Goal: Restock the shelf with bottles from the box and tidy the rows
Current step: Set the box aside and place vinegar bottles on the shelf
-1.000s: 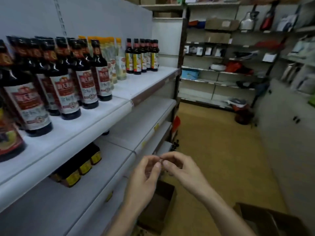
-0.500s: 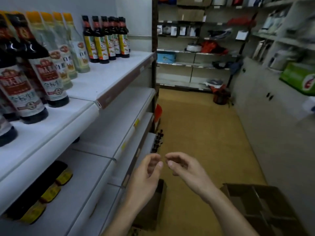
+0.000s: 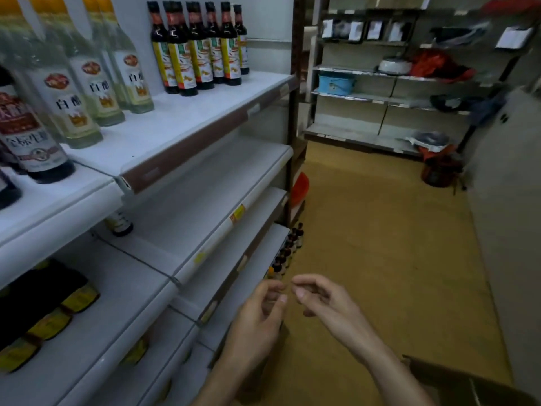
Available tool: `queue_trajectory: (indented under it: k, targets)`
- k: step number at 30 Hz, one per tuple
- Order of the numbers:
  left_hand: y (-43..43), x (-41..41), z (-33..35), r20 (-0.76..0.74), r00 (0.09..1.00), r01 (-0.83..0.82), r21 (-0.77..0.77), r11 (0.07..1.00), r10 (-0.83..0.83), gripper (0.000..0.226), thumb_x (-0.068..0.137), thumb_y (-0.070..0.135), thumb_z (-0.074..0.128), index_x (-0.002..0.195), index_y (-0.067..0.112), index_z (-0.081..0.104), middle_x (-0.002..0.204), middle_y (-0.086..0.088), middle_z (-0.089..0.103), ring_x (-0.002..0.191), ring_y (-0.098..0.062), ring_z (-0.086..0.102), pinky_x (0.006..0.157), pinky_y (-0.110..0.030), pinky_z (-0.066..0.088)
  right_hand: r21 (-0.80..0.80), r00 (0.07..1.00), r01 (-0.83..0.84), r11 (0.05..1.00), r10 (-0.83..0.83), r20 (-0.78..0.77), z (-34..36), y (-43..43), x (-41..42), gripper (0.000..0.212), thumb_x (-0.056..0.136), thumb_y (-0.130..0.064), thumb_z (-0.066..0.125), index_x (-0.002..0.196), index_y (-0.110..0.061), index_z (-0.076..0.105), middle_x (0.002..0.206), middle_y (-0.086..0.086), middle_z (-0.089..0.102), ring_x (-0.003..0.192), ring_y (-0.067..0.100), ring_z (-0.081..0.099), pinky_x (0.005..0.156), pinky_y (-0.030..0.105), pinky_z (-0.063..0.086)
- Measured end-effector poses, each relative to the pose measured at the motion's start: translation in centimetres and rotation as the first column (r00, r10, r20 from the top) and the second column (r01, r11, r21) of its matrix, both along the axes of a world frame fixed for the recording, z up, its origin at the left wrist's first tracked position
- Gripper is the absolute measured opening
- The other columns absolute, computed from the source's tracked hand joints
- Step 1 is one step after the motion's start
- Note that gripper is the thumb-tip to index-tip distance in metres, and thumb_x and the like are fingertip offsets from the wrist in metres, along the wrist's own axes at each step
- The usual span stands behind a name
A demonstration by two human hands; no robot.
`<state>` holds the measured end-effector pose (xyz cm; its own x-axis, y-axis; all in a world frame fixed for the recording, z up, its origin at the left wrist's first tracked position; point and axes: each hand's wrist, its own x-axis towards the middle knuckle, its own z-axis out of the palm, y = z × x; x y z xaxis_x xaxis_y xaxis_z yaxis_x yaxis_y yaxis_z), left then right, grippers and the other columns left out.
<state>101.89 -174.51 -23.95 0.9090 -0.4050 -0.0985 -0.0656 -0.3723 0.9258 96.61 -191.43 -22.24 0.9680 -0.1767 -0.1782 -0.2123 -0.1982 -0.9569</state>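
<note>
My left hand [image 3: 257,320] and my right hand [image 3: 325,303] hover low in front of the white shelf unit [image 3: 187,136], fingertips close together, fingers loosely curled, holding nothing. On the upper shelf stand dark sauce bottles with yellow labels [image 3: 199,51], clear white-vinegar bottles [image 3: 87,86] and a dark soy bottle with a red label [image 3: 29,133]. A corner of a brown cardboard box [image 3: 456,382] shows at the bottom right. Small dark bottles [image 3: 288,247] line the floor by the lowest shelf.
Dark bottles with yellow caps [image 3: 49,312] lie on a lower shelf at the left. The aisle floor [image 3: 380,230] runs ahead to another shelf rack [image 3: 395,77] with assorted goods. A grey cabinet [image 3: 509,200] borders the right side. A red bucket [image 3: 439,171] sits at the aisle's end.
The view has swung right along the shelf, so the bottles slid left. My fingertips, touching a second ago, have drifted slightly apart. The cardboard box has moved to the frame's lower right corner.
</note>
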Motion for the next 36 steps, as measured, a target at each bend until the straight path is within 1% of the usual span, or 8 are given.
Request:
queue_trajectory:
  k: [6, 9, 11, 15, 21, 26, 29, 36]
  targets:
    - [-6.2, 0.2, 0.5, -0.029, 0.994, -0.107, -0.015, 0.994, 0.106, 0.014, 0.101, 0.038, 0.057, 0.115, 0.039, 0.060, 0.108, 0.020, 0.066, 0.095, 0.007, 0.062, 0.087, -0.026, 0.054, 0.009, 0.994, -0.106, 0.994, 0.106, -0.012, -0.2, -6.7, 1.5, 0.024, 0.097, -0.041, 0.062, 0.121, -0.038, 0.064, 0.118, -0.015, 0.068, 0.109, 0.000, 0.065, 0.093, 0.031, 0.057]
    - [-8.3, 0.7, 0.1, -0.050, 0.991, -0.125, -0.012, 0.992, 0.125, 0.015, 0.101, 0.037, 0.057, 0.116, 0.038, 0.060, 0.108, 0.019, 0.066, 0.096, 0.005, 0.063, 0.089, -0.030, 0.055, 0.044, 0.992, -0.127, 0.991, 0.128, -0.021, -0.6, -9.0, 2.2, 0.033, 0.090, -0.051, 0.063, 0.121, -0.040, 0.064, 0.120, -0.015, 0.068, 0.111, 0.002, 0.064, 0.094, 0.032, 0.056]
    - [-9.6, 1.4, -0.1, -0.060, 0.989, -0.135, -0.021, 0.991, 0.134, 0.015, 0.101, 0.035, 0.057, 0.116, 0.036, 0.060, 0.107, 0.016, 0.067, 0.095, 0.005, 0.064, 0.085, -0.026, 0.055, 0.066, 0.991, -0.127, 0.990, 0.129, -0.025, -1.2, -10.4, 3.0, 0.040, 0.084, -0.058, 0.063, 0.120, -0.040, 0.064, 0.121, -0.015, 0.067, 0.113, 0.003, 0.064, 0.096, 0.033, 0.055]
    - [-11.5, 3.5, -1.0, -0.090, 0.984, -0.154, -0.018, 0.988, 0.152, 0.015, 0.100, 0.037, 0.057, 0.115, 0.037, 0.061, 0.103, 0.015, 0.068, 0.092, 0.005, 0.064, 0.079, -0.021, 0.053, 0.096, 0.988, -0.128, 0.987, 0.135, -0.073, -2.5, -12.6, 5.3, 0.025, 0.094, -0.047, 0.065, 0.118, -0.038, 0.066, 0.115, -0.014, 0.069, 0.108, 0.003, 0.065, 0.096, 0.034, 0.055]
    - [-16.1, 8.9, -3.3, -0.147, 0.978, -0.158, -0.041, 0.987, 0.151, 0.012, 0.101, 0.037, 0.056, 0.112, 0.039, 0.061, 0.103, 0.016, 0.070, 0.096, 0.000, 0.067, 0.088, -0.035, 0.057, 0.051, 0.979, -0.148, 0.988, 0.154, -0.136, -4.1, -15.8, 10.0, 0.035, 0.089, -0.056, 0.063, 0.120, -0.042, 0.064, 0.118, -0.021, 0.067, 0.111, 0.000, 0.063, 0.097, 0.035, 0.055]
    - [-21.0, 15.8, -4.6, -0.189, 0.975, -0.136, -0.105, 0.985, 0.115, 0.014, 0.101, 0.036, 0.056, 0.114, 0.036, 0.062, 0.103, 0.022, 0.069, 0.101, -0.001, 0.067, 0.094, -0.041, 0.056, -0.019, 0.974, -0.135, 0.991, 0.129, -0.184, -4.4, -19.5, 16.3, 0.026, 0.098, -0.041, 0.063, 0.124, -0.041, 0.062, 0.117, -0.022, 0.066, 0.109, -0.003, 0.062, 0.097, 0.033, 0.055]
    - [-22.5, 19.8, -4.8, -0.184, 0.975, -0.149, -0.120, 0.981, 0.126, 0.016, 0.101, 0.036, 0.057, 0.115, 0.033, 0.063, 0.104, 0.014, 0.070, 0.099, -0.004, 0.068, 0.094, -0.043, 0.056, -0.058, 0.970, -0.147, 0.988, 0.132, -0.204, -4.5, -21.6, 19.9, 0.026, 0.097, -0.043, 0.063, 0.123, -0.042, 0.062, 0.118, -0.020, 0.067, 0.110, -0.002, 0.062, 0.096, 0.034, 0.056]
    - [-22.0, 24.9, -4.4, -0.184, 0.959, -0.235, -0.089, 0.968, 0.216, 0.014, 0.100, 0.036, 0.055, 0.113, 0.036, 0.062, 0.105, 0.010, 0.069, 0.093, -0.002, 0.067, 0.085, -0.031, 0.058, -0.069, 0.957, -0.219, 0.973, 0.200, -0.210, -5.0, -23.3, 27.6, 0.021, 0.098, -0.044, 0.061, 0.119, -0.044, 0.062, 0.120, -0.021, 0.064, 0.111, -0.002, 0.061, 0.098, 0.035, 0.054]
